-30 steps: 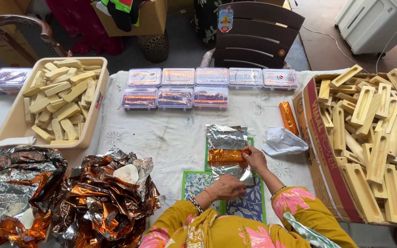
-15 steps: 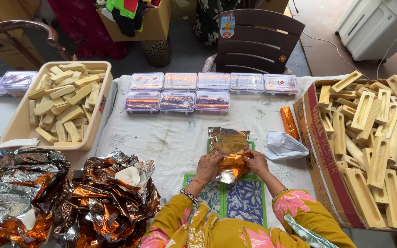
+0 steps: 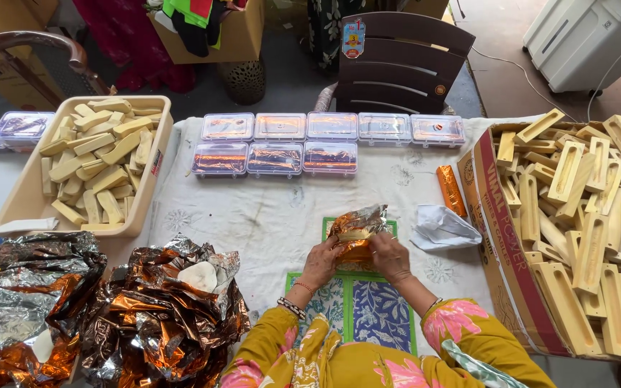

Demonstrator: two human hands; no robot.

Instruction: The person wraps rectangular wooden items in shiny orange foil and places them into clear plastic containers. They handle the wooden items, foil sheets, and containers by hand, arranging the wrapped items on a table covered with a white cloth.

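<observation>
From my remote seat I see both hands meeting at the middle of the table, over a green-edged printed mat [image 3: 368, 316] that serves as a firm, clean spot to work on. The left hand [image 3: 321, 262] pinches the near-left edge of a foil sheet [image 3: 357, 233], and the right hand [image 3: 389, 257] presses the right side of it; both are clenched on the foil, which is bunched up around a pale bar that only just shows through the folds. The foil, copper on one face and silver on the other, sits on the mat just ahead of the wrists. Supplies lie within arm's reach: a tan tray [image 3: 16, 208] of bare pale bars to the left, a heap of crumpled foil [image 3: 159, 316] at the near left, and a cardboard box [image 3: 501, 251] of wooden moulds to the right. One finished wrapped bar [image 3: 451, 190] lies beside a crumpled white paper [image 3: 441, 228], right of the hands. Clear lidded boxes [image 3: 276, 158] line up in two rows at the far side, out of the way of the work.
</observation>
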